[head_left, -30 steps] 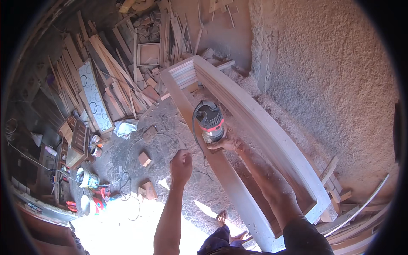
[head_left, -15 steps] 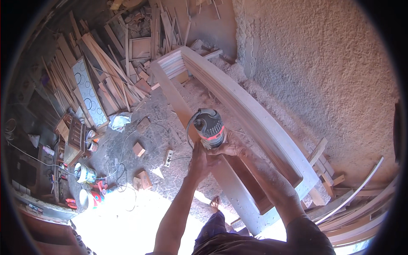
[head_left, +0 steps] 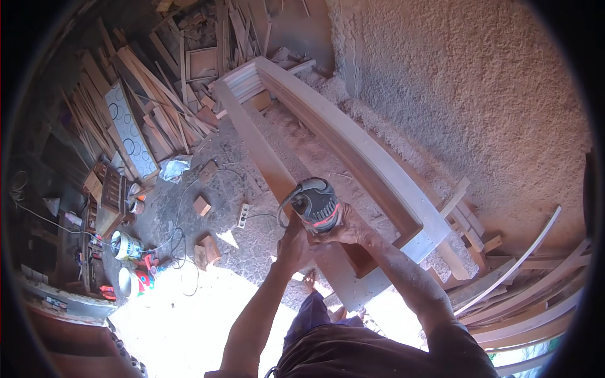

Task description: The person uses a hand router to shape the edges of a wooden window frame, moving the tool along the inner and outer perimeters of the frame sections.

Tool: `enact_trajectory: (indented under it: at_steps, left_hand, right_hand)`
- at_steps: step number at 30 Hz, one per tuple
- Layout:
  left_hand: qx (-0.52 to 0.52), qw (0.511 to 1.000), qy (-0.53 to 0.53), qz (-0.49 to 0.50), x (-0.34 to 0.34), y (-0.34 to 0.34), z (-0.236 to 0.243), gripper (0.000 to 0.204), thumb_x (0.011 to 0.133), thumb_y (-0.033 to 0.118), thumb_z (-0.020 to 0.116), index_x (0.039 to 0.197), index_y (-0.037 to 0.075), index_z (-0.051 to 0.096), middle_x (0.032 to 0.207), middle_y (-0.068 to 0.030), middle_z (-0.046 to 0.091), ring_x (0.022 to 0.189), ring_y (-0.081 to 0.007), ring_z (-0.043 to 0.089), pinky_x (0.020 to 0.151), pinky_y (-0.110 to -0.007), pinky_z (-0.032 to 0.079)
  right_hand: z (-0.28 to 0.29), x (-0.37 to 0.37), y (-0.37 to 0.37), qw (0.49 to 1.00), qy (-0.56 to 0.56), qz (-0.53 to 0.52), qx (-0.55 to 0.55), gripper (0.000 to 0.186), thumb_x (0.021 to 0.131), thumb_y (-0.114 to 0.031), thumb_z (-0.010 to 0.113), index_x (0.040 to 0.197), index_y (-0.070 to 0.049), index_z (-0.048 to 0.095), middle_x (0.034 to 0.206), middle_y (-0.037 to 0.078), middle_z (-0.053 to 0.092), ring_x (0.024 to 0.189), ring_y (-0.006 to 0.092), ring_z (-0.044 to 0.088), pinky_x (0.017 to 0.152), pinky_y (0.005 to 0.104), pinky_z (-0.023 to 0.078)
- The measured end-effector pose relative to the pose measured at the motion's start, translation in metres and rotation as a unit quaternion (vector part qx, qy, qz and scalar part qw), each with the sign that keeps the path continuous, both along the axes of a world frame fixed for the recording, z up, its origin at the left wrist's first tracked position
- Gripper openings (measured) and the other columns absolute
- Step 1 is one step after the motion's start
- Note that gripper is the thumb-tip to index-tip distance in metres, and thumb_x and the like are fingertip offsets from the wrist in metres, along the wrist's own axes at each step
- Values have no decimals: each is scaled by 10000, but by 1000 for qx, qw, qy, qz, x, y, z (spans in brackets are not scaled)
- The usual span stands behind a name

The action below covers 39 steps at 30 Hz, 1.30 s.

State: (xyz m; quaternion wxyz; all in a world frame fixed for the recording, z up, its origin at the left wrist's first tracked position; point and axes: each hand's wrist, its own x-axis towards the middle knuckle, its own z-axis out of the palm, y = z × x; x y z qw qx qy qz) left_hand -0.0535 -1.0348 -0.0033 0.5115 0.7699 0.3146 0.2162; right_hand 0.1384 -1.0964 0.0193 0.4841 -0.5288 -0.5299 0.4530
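Note:
Both my hands are on a black router [head_left: 315, 205] with a red band, its cord curving off its left side. My left hand [head_left: 293, 244] grips it low on the left. My right hand [head_left: 348, 228] wraps round the lower right side. Beneath is a long wooden frame [head_left: 356, 131] with a curved right side and stepped grooves along its inner edges. The router stands on the left board [head_left: 255, 143] of the frame, towards the near end. Its base and bit are hidden by my hands.
Planks and offcuts [head_left: 154, 75] lean and lie at the far left. A power strip [head_left: 242, 215], wood blocks [head_left: 201, 206] and buckets [head_left: 128, 246] are on the floor to the left, with cables among them. A rough wall [head_left: 454, 82] rises at the right above stacked boards [head_left: 535, 309].
The router, with both hands on it, has moved along the left board towards the frame's near end. My view has shifted, so the frame sits higher and further left.

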Motion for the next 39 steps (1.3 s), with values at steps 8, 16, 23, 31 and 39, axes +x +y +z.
enact_trajectory:
  at_steps: [8,16,23,31,39]
  left_hand:
    - [-20,997,-68,29,2,-55,8,922,736,307,956,1465,30,463,1385,-221,575,1237,-389,619,1029,-467,523]
    - [234,972,21,25,-3,-90,2,666,879,89,772,1447,-2,436,1278,-212,627,1114,-373,669,941,-451,553]
    - [87,990,-109,-10,-3,-118,-7,862,840,115,855,1532,-13,357,1438,-246,480,1289,-336,587,997,-399,554]
    - [110,993,-24,42,0,-151,-19,749,821,92,880,1446,-4,479,1401,-234,544,1229,-339,631,949,-402,571]
    - [-61,984,-82,143,18,-176,30,541,971,251,741,1401,0,529,1281,-225,632,1104,-340,690,935,-464,566]
  right_hand:
    - [4,-2,-49,1000,21,11,-12,1029,639,-163,1001,1512,-136,459,1388,19,604,1283,154,575,1168,346,441]
    - [16,0,-88,996,28,18,-82,1035,659,-139,991,1536,-130,440,1406,24,617,1277,141,583,1133,343,473]
    - [-16,6,-111,997,71,28,31,795,747,-175,948,1434,-127,551,1351,42,669,1199,159,642,1017,404,557]
    - [-37,18,-130,979,179,80,-60,971,673,-113,971,1513,-115,485,1414,42,641,1262,157,618,1107,364,507]
    - [-18,32,-126,983,103,149,-41,839,601,-106,1011,1350,-119,635,1297,14,712,1184,133,664,1080,346,541]
